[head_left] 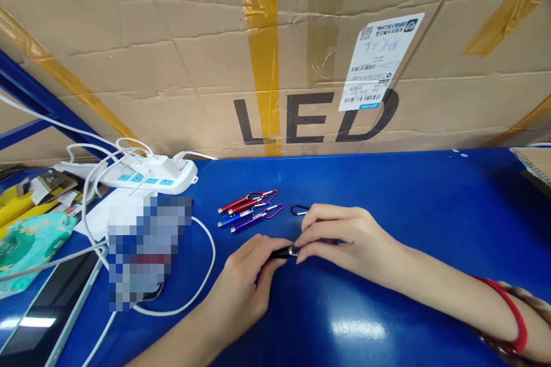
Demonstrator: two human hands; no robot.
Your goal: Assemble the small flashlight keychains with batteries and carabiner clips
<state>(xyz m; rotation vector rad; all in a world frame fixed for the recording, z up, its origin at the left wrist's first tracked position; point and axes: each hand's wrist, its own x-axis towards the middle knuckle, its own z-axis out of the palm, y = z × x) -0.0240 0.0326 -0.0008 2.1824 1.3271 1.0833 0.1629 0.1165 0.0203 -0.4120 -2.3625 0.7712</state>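
Observation:
My left hand (249,281) and my right hand (340,238) meet over the blue table (408,212), both pinching a small black keychain flashlight (284,252). The left fingers grip its black body; the right fingertips close on its silver end. A black carabiner clip (298,209) lies just behind my right hand. Several small keychain flashlights (247,211), red, blue and purple, with matching clips, lie in a row a little behind my left hand.
A large cardboard box (172,69) marked LED walls off the table's far side. At the left are a white power strip (150,175) with white cables (202,292), a pixelated object, a dark tablet (47,309) and colourful packets (26,241).

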